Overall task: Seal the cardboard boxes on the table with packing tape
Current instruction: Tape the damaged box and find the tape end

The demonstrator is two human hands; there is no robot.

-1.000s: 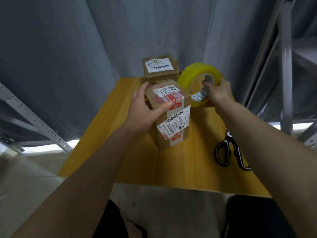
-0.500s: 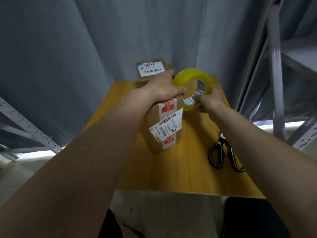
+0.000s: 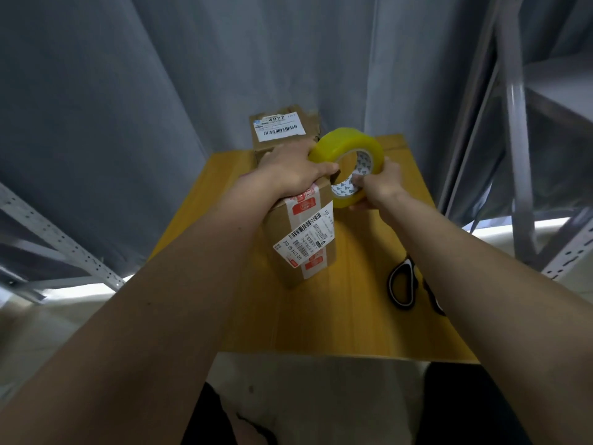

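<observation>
A small upright cardboard box (image 3: 308, 239) with red and white labels stands in the middle of the yellow table (image 3: 353, 316). My left hand (image 3: 292, 170) lies over its top, fingers touching the rim of the tape roll. The yellow packing tape roll (image 3: 349, 149) is held upright at the box's top right edge by my right hand (image 3: 378, 184), fingers inside its core. A second cardboard box (image 3: 282, 126) with a white barcode label stands behind, partly hidden by my left hand.
Black scissors (image 3: 406, 285) lie on the table to the right, partly under my right forearm. Grey curtains hang behind the table. Metal shelving stands at the right and a slotted metal rail at the left.
My left hand slid from the box's side onto its top. The tape roll came down and left until it meets the box's top edge.
</observation>
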